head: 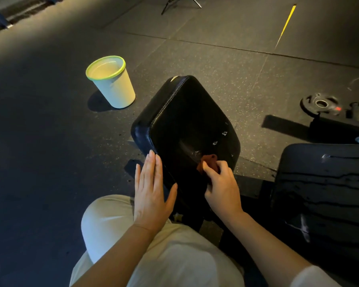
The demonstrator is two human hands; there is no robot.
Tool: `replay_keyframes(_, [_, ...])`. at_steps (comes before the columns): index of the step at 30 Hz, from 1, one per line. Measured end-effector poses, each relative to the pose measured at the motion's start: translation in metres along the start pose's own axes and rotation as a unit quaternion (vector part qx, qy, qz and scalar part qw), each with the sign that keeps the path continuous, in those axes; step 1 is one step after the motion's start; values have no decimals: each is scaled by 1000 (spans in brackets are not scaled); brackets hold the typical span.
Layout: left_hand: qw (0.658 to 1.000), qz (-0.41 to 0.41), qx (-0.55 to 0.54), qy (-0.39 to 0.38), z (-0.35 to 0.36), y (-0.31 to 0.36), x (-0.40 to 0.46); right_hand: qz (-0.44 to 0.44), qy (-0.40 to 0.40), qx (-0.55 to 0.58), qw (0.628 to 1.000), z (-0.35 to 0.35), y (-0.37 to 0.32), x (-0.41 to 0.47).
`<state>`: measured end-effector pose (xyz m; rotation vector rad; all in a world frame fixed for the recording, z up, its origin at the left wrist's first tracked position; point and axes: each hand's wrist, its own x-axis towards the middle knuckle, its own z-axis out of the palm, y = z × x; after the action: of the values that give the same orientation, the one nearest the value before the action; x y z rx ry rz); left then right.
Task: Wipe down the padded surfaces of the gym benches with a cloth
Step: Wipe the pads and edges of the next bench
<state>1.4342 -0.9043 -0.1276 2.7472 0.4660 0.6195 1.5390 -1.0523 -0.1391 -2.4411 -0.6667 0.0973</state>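
In the head view, a black bench pad (pixel 187 121) with stitched edges and small scuffs on its right part is seen in the middle. A dark reddish cloth (pixel 209 162) is pinched on its near part by the right hand (pixel 222 187). The left hand (pixel 151 193) is laid flat, fingers straight, against the pad's left edge. A white bucket (pixel 112 83) with a green rim stands on the floor, far left.

Black glossy bench pad (pixel 187 121) at centre frame, pale stitching along its seam and small white scuffs near its right edge. A reddish-brown cloth (pixel 208 162) sits on it. Upper left, a cream bucket (pixel 114 88) with a lime-green rim. The floor (pixel 39 141) is dark grey, speckled with pale flecks, and a yellow stripe (pixel 286 23) runs across it at upper right. Off-white trousers (pixel 153 255) fill the bottom.
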Motion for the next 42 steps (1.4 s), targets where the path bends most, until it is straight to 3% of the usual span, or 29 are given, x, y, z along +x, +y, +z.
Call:
replay_keyframes(5, [1000,2,-5,9,1,1,1,-119,96,75,985,-4,-46,19])
replay_keyframes(9, [1000,8,-2,7,-1,-2,1,-140,59,19,988,2,-32,16])
replay_keyframes(13, [1000,5,-7,10,-1,-1,0,-59,18,5,998,-5,2,19])
replay_keyframes(15, [1000,2,-14,13,0,-1,1,-42,73,40,996,-16,-2,25])
replay_keyframes(17, [1000,7,-16,12,1,-2,1,-91,129,81,984,-26,-20,33])
replay_keyframes(20, [1000,20,-8,6,2,-4,1,-135,114,205,963,-30,-54,44])
replay_keyframes(23, [1000,19,-6,10,2,-5,1,-100,145,323,930,-21,-64,50])
replay_keyframes(25, [1000,19,-3,12,2,-5,1,-83,148,279,945,-13,-62,52])
replay_keyframes(32, [1000,18,-7,15,3,-5,1,-187,150,122,963,11,-28,38])
replay_keyframes(38, [1000,5,-8,17,1,-1,2,-64,26,49,996,19,28,0])
replay_keyframes(40, [1000,3,-9,17,3,-1,2,-47,60,83,994,9,19,6])
replay_keyframes(42, [1000,4,-10,16,3,-2,2,-88,119,137,979,0,-4,18])
